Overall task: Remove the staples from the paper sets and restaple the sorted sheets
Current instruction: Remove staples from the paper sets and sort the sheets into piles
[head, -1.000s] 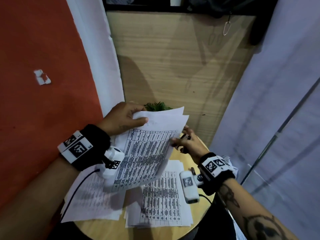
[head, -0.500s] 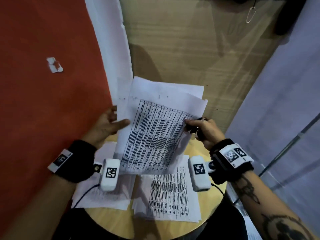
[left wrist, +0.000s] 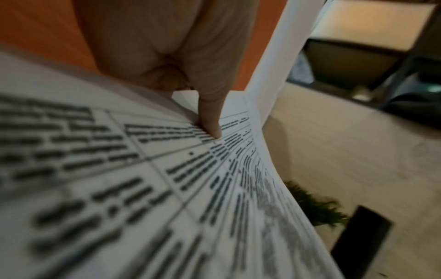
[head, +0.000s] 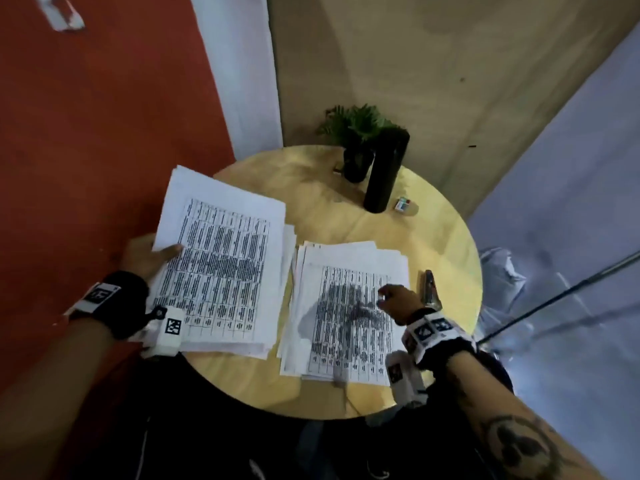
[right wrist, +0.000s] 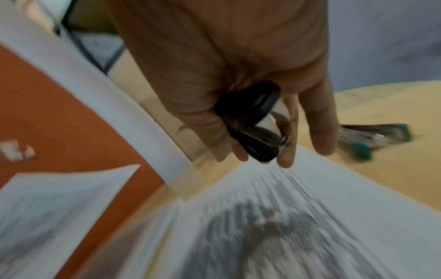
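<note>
— Left hand (head: 145,252) first: what has it got?
— It grips a set of printed sheets (head: 221,268) at their left edge, thumb (left wrist: 210,120) pressed on the top page, over the left side of the round table (head: 346,209). More sheets lie beneath.

— And the right hand (head: 398,301)?
— Fingers curled round a black staple remover (right wrist: 257,124), as the right wrist view shows. It hovers above the second paper pile (head: 346,317), which lies flat on the table, just right of the held set.

— Any stapler?
— A stapler (head: 429,287) lies on the table just beside the pile's right edge, close to that hand.

— What else is on the table?
— At the far side, a small potted plant (head: 356,140), a tall black cylinder (head: 384,171) touching it or nearly so, and a little box (head: 402,205) beside the cylinder.
</note>
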Demonstrator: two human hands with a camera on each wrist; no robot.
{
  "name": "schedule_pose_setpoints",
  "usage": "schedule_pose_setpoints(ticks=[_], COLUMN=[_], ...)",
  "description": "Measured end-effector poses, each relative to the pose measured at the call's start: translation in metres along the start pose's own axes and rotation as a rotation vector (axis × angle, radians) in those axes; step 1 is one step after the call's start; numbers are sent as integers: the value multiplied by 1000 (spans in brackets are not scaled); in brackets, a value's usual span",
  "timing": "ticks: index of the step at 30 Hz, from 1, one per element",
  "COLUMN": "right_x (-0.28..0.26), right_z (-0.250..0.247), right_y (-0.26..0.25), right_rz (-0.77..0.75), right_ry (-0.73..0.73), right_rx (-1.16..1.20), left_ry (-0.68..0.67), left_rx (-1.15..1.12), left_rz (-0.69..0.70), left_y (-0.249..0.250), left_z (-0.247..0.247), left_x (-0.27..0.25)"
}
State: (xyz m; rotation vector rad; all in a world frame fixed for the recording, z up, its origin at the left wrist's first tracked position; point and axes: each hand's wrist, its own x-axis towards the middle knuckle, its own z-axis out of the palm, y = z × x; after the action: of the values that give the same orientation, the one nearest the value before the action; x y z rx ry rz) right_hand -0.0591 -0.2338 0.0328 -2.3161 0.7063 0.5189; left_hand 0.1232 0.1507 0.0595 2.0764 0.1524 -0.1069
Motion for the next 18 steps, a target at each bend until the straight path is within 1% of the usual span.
schedule_pose_setpoints(ticks=[1, 2, 3, 5, 8, 10, 12, 13, 14, 15, 16, 17, 18], right_x=[5, 7, 7, 5, 6, 7, 10, 11, 11, 12, 12, 13, 14], right_z=[15, 30, 40, 52, 57, 57, 56, 56, 56, 56, 56, 55, 55], right_y=[9, 16, 22, 30, 33, 30, 27, 26, 26, 26, 26, 25, 25], right_rz=[8, 11, 7, 10, 35, 45, 62, 67, 68, 70, 73, 80, 87], right_ry=[-58, -115, -148, -166, -197, -203, -221, -228, -230, -231, -232, -234, -239], right_rx=[-144, -229, -284, -337, -401, -426, -425, -424, -423, -423, -420, -417, -415], left_ry=[-7, -14, -39, -86, -104, -106, -106, -67, 6, 81, 125, 128, 74], left_rx=[17, 36, 86, 168, 369, 432, 438, 478, 542, 628, 721, 759, 755], left_rz=[-58, -120, -176, -264, -306, -302, -338, -316, -276, -198, -102, 7, 123], left_y=[-12, -26, -37, -54, -57, -55, -51, -49, -46, -41, -31, -19, -9], left_z=[3, 6, 9, 17, 28, 32, 34, 37, 41, 49, 62, 80, 101], left_x=[6, 13, 20, 30, 34, 38, 39, 43, 45, 44, 40, 32, 23])
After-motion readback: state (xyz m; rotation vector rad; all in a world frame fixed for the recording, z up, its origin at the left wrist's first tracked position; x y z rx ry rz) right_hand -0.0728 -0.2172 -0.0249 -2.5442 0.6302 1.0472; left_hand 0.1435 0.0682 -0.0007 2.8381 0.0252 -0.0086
